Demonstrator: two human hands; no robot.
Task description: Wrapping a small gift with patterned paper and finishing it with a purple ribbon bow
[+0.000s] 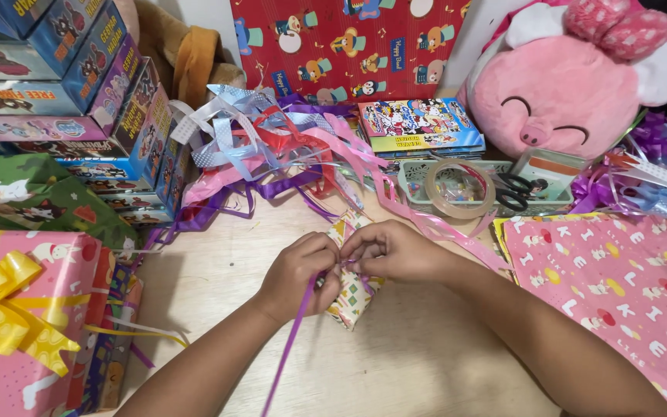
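I am tying a purple ribbon (293,340) around a small wrapped parcel (354,297) that is lying on the desk (426,363), right in the middle of my view. My left hand (296,274) is curled at the nine o'clock side of the parcel, pinching the ribbon so its long tail is running down toward six o'clock; my right hand (389,249) is closing its fingertips on the ribbon at the parcel's top edge, touching the left. To do this well, I am judging that I should be keeping both strands taut and the crossing centred, pressing the parcel down so it is not twisting. The tangle of loose ribbons (272,147) is sitting at twelve o'clock, the tape roll (461,189) and scissors (515,191) at one o'clock, well apart, so nothing is snagging my tail end.
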